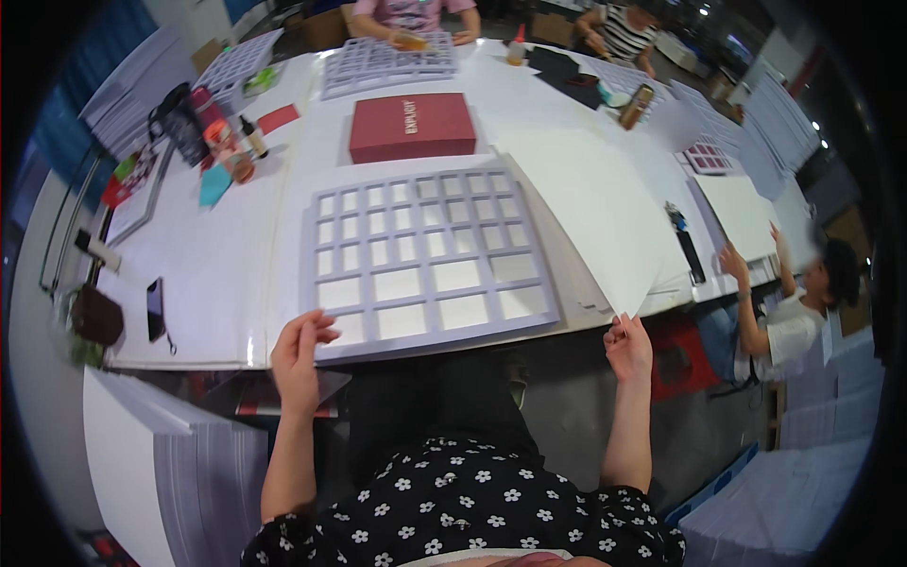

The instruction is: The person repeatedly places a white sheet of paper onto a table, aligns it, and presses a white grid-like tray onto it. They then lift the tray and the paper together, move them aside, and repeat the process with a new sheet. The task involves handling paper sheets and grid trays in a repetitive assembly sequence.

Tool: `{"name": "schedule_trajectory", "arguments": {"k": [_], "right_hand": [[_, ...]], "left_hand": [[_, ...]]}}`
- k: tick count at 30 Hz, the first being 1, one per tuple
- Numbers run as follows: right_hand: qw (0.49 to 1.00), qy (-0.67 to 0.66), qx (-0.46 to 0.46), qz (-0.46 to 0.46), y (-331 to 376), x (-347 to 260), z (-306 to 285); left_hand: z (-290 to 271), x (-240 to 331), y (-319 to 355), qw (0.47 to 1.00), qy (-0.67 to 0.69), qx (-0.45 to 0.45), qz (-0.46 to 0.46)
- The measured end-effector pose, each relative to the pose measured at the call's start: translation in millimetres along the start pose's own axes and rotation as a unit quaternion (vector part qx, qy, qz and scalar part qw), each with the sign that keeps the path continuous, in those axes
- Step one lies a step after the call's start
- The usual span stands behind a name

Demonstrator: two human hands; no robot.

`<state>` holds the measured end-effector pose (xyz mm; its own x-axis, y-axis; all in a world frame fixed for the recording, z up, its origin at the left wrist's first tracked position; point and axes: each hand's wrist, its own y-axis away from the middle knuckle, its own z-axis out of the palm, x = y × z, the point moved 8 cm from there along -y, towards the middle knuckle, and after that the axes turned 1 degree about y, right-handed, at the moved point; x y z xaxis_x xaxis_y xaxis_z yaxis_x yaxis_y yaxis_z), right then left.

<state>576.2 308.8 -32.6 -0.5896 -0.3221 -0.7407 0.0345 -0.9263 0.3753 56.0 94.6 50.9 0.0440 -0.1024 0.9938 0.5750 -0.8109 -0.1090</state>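
Observation:
In front of me lies a pale lavender divider tray (430,258) with small cells in its far rows and larger ones in its near rows. White shows inside the cells. My left hand (300,352) is at the tray's near left corner, fingers loosely bent and apart, with nothing visible in them. At the table's front edge, my right hand (628,346) pinches the near corner of a large white sheet (605,213). The sheet's corner lifts toward me, and its far part lies over other boards (581,283) right of the tray.
A dark red box (413,128) stands beyond the tray. Bottles (227,146) and a phone (155,309) are at left, a black-handled tool (685,244) at right. Co-workers sit around the table, one at right handling a white board (739,213). Stacked sheets (203,477) stand below left.

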Motion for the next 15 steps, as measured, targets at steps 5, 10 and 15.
{"name": "schedule_trajectory", "arguments": {"k": [5,10,15], "right_hand": [[0.971,0.14,-0.187,0.051,33,19,77],[0.906,0.338,-0.252,0.031,41,24,118],[0.758,0.602,-0.186,-0.169,12,5,130]], "left_hand": [[21,4,-20,0.953,0.274,-0.033,-0.121],[-15,9,-25,0.924,0.316,-0.149,-0.157],[-10,8,-8,0.981,0.121,-0.074,-0.13]]}}
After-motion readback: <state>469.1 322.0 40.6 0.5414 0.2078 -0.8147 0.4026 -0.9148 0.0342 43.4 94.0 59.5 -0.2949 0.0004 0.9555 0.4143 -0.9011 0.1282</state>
